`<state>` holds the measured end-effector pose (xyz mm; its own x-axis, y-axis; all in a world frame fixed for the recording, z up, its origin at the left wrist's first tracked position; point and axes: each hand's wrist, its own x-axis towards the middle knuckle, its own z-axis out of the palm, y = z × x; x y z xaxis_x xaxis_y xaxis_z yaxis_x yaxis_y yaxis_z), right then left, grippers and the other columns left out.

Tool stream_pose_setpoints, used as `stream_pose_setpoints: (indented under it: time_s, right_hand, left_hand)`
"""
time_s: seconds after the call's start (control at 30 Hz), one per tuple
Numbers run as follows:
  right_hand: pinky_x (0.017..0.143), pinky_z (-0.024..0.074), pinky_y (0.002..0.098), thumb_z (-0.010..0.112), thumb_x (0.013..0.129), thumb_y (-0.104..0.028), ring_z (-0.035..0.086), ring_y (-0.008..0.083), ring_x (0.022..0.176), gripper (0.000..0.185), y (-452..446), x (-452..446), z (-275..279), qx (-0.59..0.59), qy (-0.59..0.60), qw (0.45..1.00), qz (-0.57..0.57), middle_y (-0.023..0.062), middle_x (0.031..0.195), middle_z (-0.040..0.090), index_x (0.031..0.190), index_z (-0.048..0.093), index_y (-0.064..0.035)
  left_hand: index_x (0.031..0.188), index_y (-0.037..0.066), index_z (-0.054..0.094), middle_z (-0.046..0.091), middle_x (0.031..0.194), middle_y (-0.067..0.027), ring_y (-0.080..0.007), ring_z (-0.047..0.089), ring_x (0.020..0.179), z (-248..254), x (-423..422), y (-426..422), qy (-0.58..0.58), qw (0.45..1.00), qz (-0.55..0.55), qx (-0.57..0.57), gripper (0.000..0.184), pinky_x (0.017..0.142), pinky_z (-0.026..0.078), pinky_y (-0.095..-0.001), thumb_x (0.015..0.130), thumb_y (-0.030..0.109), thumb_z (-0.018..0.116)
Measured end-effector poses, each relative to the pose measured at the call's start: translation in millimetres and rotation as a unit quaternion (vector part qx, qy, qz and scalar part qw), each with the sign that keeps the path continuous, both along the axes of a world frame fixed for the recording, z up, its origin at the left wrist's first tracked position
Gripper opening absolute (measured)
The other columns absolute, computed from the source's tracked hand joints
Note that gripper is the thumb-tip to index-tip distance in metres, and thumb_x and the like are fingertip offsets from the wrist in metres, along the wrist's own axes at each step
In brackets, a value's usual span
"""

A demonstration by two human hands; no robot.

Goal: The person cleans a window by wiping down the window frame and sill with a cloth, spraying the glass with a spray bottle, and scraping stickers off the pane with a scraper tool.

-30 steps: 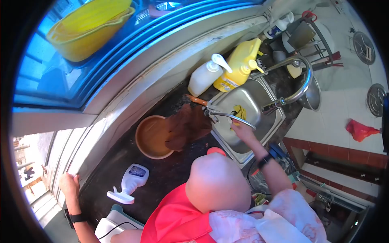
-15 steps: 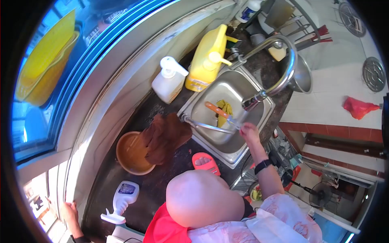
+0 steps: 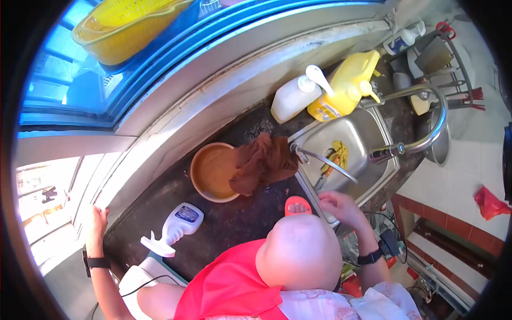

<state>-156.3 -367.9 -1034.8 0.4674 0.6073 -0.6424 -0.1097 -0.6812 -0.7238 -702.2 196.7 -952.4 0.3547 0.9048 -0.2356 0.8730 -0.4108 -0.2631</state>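
Observation:
My right hand (image 3: 341, 209) is over the front edge of the steel sink (image 3: 394, 169), fingers loosely bent and apart, nothing visible in them. In the basin, partly hidden behind a thin curved spout (image 3: 333, 164), lies a knife with an orange handle (image 3: 328, 169) beside a crumpled yellow-green piece (image 3: 340, 152), perhaps cloth or peel. At the far left my left hand (image 3: 95, 223) is curled on the edge of the window frame (image 3: 88, 210); its fingertips are partly hidden. A brown cloth (image 3: 266, 162) hangs over the rim of an orange-brown bowl (image 3: 200, 173) on the counter.
A white pump bottle (image 3: 295, 98) and a yellow jug (image 3: 349, 85) stand behind the sink. The chrome faucet (image 3: 440, 114) arches over its right side. A white spray bottle (image 3: 178, 224) lies on the dark counter. My knee (image 3: 301, 250) and a red slipper (image 3: 296, 205) are in front.
My right hand has let go of the knife, which now lies in the sink, and has drawn back to the sink's front edge. The view has turned, shifting the counter rightward.

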Motion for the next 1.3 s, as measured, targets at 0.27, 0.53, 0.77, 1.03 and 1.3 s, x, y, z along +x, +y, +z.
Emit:
stream_pose_setpoints:
  time_s: [0.27,0.53,0.77,1.03,1.3]
  right_hand:
    - [0.067,0.0510,0.0322,0.068,0.086,-0.011,0.065,0.0202,0.073,0.018,106.8,53.9,197.6,0.060,-0.413,0.907,0.055,0.0119,0.082,0.066,0.099,0.065,0.0012]
    - [0.063,0.0534,0.0310,0.057,0.094,-0.049,0.068,0.0201,0.069,0.054,184.1,144.9,140.2,0.055,-0.248,0.966,0.046,0.0116,0.075,0.068,0.095,0.067,0.0041]
    - [0.050,0.0406,0.0208,0.052,0.095,-0.055,0.054,0.0076,0.056,0.051,216.4,141.5,139.4,-0.010,-0.050,0.999,0.001,0.0008,0.070,0.061,0.084,0.063,-0.0061]
    - [0.042,0.0237,0.0207,0.045,0.099,-0.049,0.032,0.0038,0.052,0.043,218.9,142.9,122.3,-0.020,-0.078,0.995,0.058,-0.0059,0.066,0.042,0.077,0.050,-0.0124]
    - [0.052,0.0464,0.0246,0.061,0.092,-0.023,0.059,0.0090,0.057,0.024,199.6,115.5,174.9,0.046,-0.436,0.885,0.157,0.0039,0.064,0.063,0.082,0.070,-0.0033]
  left_hand:
    - [0.088,-0.001,0.060,0.063,0.082,-0.0197,-0.0367,0.061,0.079,4.8,19.8,-12.7,0.021,0.999,-0.022,0.035,0.035,0.071,0.047,-0.0463,0.085,0.032,0.071]
    - [0.081,0.001,0.062,0.064,0.080,-0.0180,-0.0364,0.062,0.080,24.6,57.6,-34.0,0.035,0.998,-0.017,0.048,0.031,0.073,0.047,-0.0463,0.081,0.030,0.074]
    - [0.068,0.002,0.064,0.063,0.076,-0.0184,-0.0370,0.061,0.077,34.4,69.8,-50.6,0.007,0.995,-0.052,0.088,0.028,0.074,0.047,-0.0454,0.078,0.026,0.075]
    - [0.068,0.000,0.065,0.063,0.072,-0.0217,-0.0392,0.062,0.072,43.0,68.3,-45.5,0.016,0.996,-0.076,0.051,0.027,0.066,0.048,-0.0470,0.079,0.023,0.074]
    - [0.073,-0.002,0.066,0.063,0.074,-0.0228,-0.0390,0.063,0.075,50.2,70.9,-58.9,-0.015,0.993,-0.095,0.075,0.029,0.069,0.049,-0.0448,0.077,0.025,0.076]
